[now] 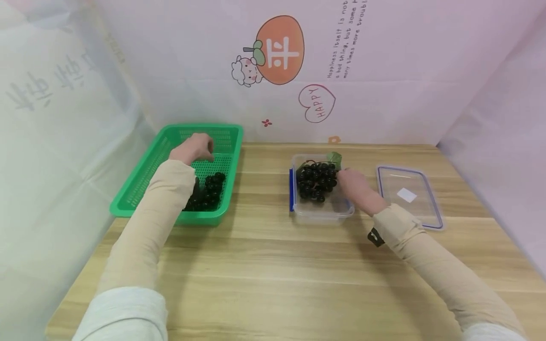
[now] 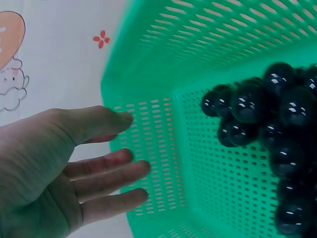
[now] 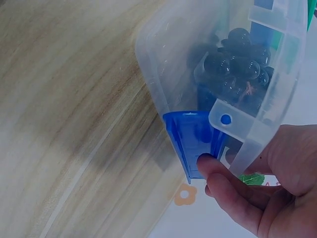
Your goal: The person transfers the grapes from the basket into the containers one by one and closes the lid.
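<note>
My left hand point(image 1: 194, 148) hovers over the green basket point(image 1: 235, 161), its fingers apart and nothing between them. Inside the basket lies a bunch of dark grapes point(image 1: 212, 189), large and glossy in the left wrist view. On the right, my right hand point(image 1: 356, 187) grips the right side wall of a clear plastic container point(image 1: 320, 215). The right wrist view has its fingers by the blue latch point(image 3: 195, 139), with the thumb partly hidden behind the wall. Another bunch of dark grapes point(image 1: 315, 179) with a green leaf point(image 1: 335, 159) sits in the container.
To the right of the container, a clear lid point(image 1: 390, 182) with a blue seal and a white label lies flat on the wooden table point(image 1: 264, 270). A printed white sheet point(image 1: 192, 61) stands behind the table and along its sides.
</note>
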A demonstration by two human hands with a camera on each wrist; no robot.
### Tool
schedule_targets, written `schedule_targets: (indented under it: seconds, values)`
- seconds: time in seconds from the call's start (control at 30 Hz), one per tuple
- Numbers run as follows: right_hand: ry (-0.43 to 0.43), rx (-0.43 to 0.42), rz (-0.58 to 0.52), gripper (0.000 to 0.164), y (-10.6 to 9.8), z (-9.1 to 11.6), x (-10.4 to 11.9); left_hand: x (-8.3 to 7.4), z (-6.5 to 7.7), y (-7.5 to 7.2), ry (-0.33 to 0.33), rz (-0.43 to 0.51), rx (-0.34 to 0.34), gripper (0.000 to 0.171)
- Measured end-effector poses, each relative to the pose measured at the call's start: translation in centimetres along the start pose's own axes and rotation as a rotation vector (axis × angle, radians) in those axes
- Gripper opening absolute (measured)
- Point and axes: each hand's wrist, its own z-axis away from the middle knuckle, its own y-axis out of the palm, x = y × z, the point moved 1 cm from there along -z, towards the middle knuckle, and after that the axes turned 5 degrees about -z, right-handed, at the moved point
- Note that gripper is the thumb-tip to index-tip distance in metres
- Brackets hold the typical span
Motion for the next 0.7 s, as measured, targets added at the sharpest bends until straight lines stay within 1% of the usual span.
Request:
schedule_targets:
  seconds: [0.17,0.23,0.33,0.47,0.57,0.7]
  values:
    - [0.003,-0.011,0.012,0.007,0.1,0.1,0.0,0.6,0.7,1.0,-0.032,0.008,0.088,0.014]
    - [0.001,-0.01,0.007,0.006,0.1,0.1,0.0,0.7,0.7,1.4,-0.036,0.013,0.138,0.016]
    - [0.0,-0.012,-0.008,0.004,0.0,0.1,0.0,0.9,0.7,1.8,-0.024,0.028,0.218,0.021]
    - [0.001,-0.022,-0.011,0.004,0.0,0.0,-0.1,1.0,0.9,2.2,-0.039,0.053,0.312,0.027]
    - [-0.001,-0.024,-0.004,0.005,0.0,0.0,0.0,1.2,1.0,2.4,-0.044,0.021,0.357,0.03]
    - [-0.003,-0.023,-0.002,0.007,0.2,-0.1,0.0,1.4,1.0,2.9,-0.053,-0.055,0.408,0.031]
